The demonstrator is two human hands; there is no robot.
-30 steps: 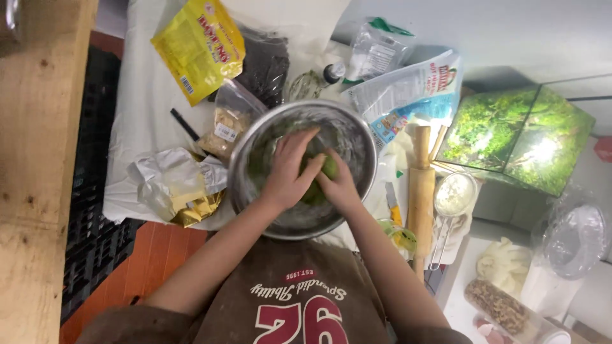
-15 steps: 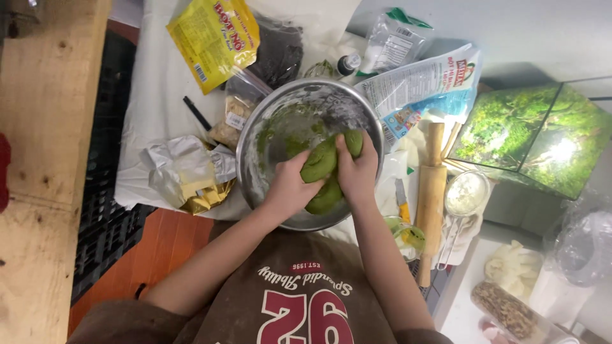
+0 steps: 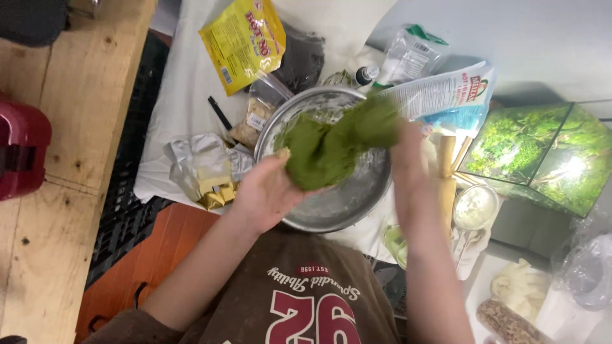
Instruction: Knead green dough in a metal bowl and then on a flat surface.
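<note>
Both hands lift a lump of green dough point(image 3: 331, 150) above a metal mixing bowl point(image 3: 347, 204) that sits near the middle of the cloth-covered tabletop point(image 3: 185, 95). The left hand point(image 3: 268, 191) cups the lower, thicker end of the dough, its grip closed around it from beneath with the thumb on top. The right hand point(image 3: 408, 162) is blurred; it holds the upper, stretched end, but how its fingers lie cannot be made out. The dough hides much of the bowl's inside, and the forearms cover its near rim.

Toward the far edge of the tabletop lies a yellow packet point(image 3: 245, 41), partly over a dark bag point(image 3: 303, 54) that only shows in part. A clear packet of pale pieces point(image 3: 258, 114) touches the bowl's left side, with a black stick-like thing point(image 3: 220, 113) just beside it; what it is cannot be told. Crumpled foil with yellow blocks point(image 3: 207, 175) sits at the near left edge. Right of the bowl, a white and blue bag point(image 3: 446, 95) is partly hidden behind the right hand, and a wooden rolling pin point(image 3: 446, 175) shows only in pieces behind the wrist. A small round container with white contents point(image 3: 475, 207) stands near it. At the lower right corner, a pale heap and a grainy bag are cut off by the frame.
</note>
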